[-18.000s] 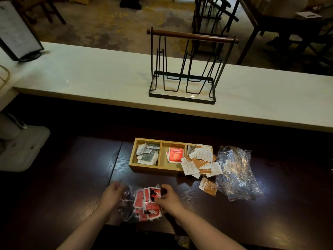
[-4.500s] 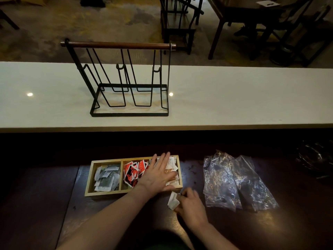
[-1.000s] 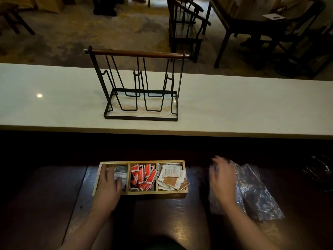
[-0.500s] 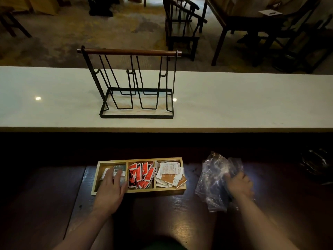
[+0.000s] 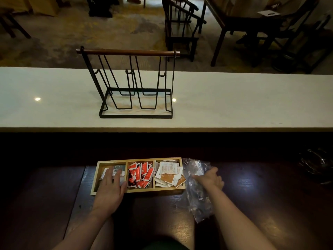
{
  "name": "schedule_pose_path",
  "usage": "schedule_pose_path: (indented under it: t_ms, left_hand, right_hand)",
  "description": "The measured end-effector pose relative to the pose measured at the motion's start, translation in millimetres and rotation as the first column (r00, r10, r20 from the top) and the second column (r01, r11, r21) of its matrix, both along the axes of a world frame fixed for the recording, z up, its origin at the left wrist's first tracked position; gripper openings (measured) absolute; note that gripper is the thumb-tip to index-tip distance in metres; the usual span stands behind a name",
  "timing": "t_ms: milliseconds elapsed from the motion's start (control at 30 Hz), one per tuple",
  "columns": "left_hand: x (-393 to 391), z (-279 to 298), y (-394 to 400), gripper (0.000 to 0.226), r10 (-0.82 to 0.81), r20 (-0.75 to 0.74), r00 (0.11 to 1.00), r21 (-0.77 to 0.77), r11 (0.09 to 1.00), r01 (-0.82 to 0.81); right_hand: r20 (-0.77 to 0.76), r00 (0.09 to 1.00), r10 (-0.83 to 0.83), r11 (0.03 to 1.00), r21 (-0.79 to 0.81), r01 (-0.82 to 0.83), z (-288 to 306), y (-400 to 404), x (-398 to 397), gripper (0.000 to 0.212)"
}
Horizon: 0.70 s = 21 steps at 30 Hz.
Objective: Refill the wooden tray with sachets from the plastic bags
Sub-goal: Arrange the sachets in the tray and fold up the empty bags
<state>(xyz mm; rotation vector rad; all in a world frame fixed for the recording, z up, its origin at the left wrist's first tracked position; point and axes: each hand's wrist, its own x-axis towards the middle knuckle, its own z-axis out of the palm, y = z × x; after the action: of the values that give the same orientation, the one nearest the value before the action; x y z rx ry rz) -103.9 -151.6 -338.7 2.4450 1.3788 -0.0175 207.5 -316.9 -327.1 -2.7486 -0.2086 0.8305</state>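
The wooden tray (image 5: 137, 191) lies on the dark table and has three compartments. Grey-green sachets (image 5: 119, 168) fill the left one, red sachets (image 5: 140, 175) the middle one, white and orange sachets (image 5: 168, 175) the right one. My left hand (image 5: 110, 190) rests flat, fingers spread, over the left compartment and the tray's front rim. My right hand (image 5: 210, 178) grips the crumpled clear plastic bags (image 5: 197, 195), which touch the tray's right end and hang down toward me.
A black wire rack (image 5: 135, 83) with a wooden handle stands on the white counter (image 5: 234, 101) beyond the dark table (image 5: 45, 204). Something dark and shiny (image 5: 315, 165) sits at the far right of the table. Chairs and tables stand on the floor behind.
My right hand has closed on the plastic bags and drawn them left, up against the tray's right end. My left hand has stayed on the left compartment.
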Motion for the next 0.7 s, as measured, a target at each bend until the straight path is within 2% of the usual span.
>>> schedule_pose_path:
  t_ms: [100,200,333,433,500,600,667,700]
  left_hand:
    - [0,-2,2,0.061,-0.001,-0.007,1.000,-0.007,1.000,0.001]
    - [-1,-5,3,0.061,0.010,-0.008,1.000,-0.010,1.000,-0.010]
    - [-2,-9,4,0.063,0.009,-0.028,1.000,-0.020,1.000,-0.009]
    - [2,-2,5,0.063,0.019,-0.025,0.999,-0.084,0.996,-0.021]
    - [9,15,1,0.065,0.079,0.077,0.994,-0.118,0.991,-0.070]
    - [33,58,-13,0.073,0.107,0.354,0.929,-0.097,0.992,-0.077]
    - [65,97,-28,0.077,0.175,0.549,0.817,-0.360,0.932,0.042]
    - [83,115,-35,0.080,0.273,0.594,0.757,-0.536,0.836,0.119]
  right_hand:
    - [0.011,1.000,-0.015,0.998,0.069,0.014,1,4,-6,0.058]
    - [-0.037,0.999,-0.034,0.972,0.229,0.041,8,2,-4,0.027]
    - [-0.142,0.990,-0.014,0.883,0.462,0.079,28,-4,3,0.016]
    - [-0.203,0.975,0.093,0.773,0.632,0.058,58,-7,4,0.015]
    - [-0.246,0.957,0.151,0.682,0.727,0.080,85,-9,0,0.019]
    - [-0.326,0.918,0.224,0.538,0.827,0.163,126,-10,-8,0.030]
    - [-0.385,0.879,0.281,0.462,0.857,0.228,145,-6,-16,0.043]
    - [-0.407,0.864,0.295,0.444,0.859,0.254,151,-1,-20,0.049]
